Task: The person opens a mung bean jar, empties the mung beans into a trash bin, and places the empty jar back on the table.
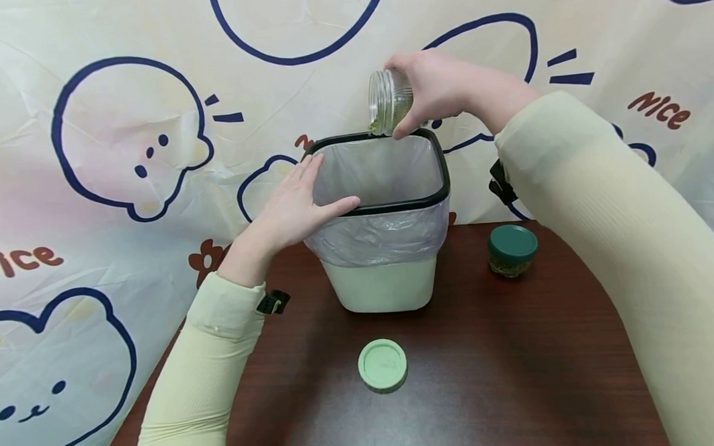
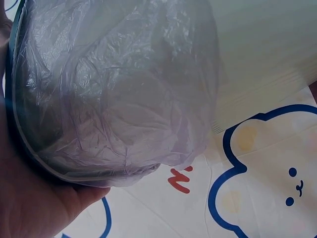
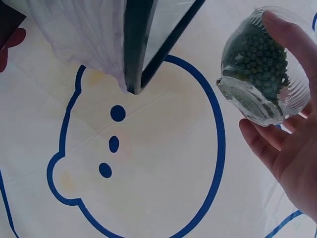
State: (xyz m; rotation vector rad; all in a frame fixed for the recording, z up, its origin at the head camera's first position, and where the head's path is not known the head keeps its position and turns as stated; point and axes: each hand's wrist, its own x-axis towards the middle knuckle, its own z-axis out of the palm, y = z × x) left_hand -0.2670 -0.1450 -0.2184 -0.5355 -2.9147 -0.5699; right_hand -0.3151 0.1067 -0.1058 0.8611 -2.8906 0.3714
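Observation:
My right hand [image 1: 435, 87] grips a ribbed glass jar [image 1: 390, 103], tilted with its mouth toward the left above the back rim of a bin. Small round green beans [image 3: 260, 62] lie inside the jar in the right wrist view; its mouth has no lid on. The pale green bin [image 1: 380, 286] has a black rim and a translucent liner bag [image 1: 382, 238] folded over its edge. My left hand [image 1: 289, 206] rests on the rim's left front corner, fingers straight along the side and thumb along the front. Its fingertips touch the bagged rim [image 2: 64, 176] in the left wrist view.
A light green round lid [image 1: 382, 365] lies on the dark wooden table [image 1: 492, 377] in front of the bin. To the right stands a small jar with a dark green lid [image 1: 512, 248]. A printed cloth [image 1: 153, 260] hangs behind the table.

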